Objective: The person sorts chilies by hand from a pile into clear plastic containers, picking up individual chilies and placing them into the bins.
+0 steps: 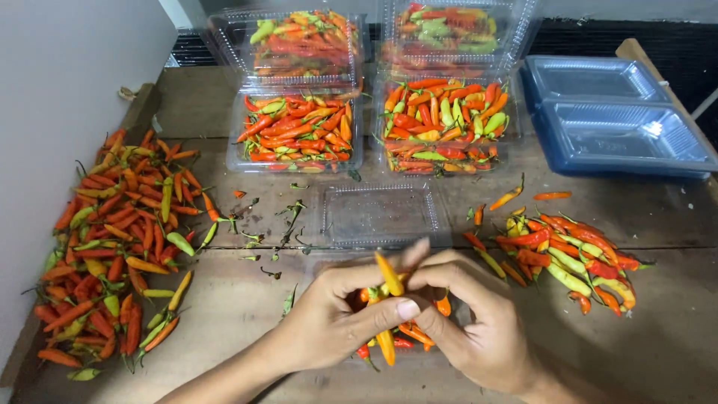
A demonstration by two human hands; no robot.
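Chillies are being handled over an open clear tray (378, 215): an orange-yellow chilli (388, 274) is pinched between the fingers of the left hand (336, 318) and the right hand (479, 322), both closed around it, with a small cluster (404, 337) underneath. Just beyond the hands, two clear packs (299, 133) are already filled, and two closed ones sit behind. A large pile (112, 239) left of the hands and a smaller pile (568, 258) to the right remain loose. Blue trays (613, 112) far right are unused.

Produce packing table, chilli heaps (112, 247), clamshell boxes (299, 133)
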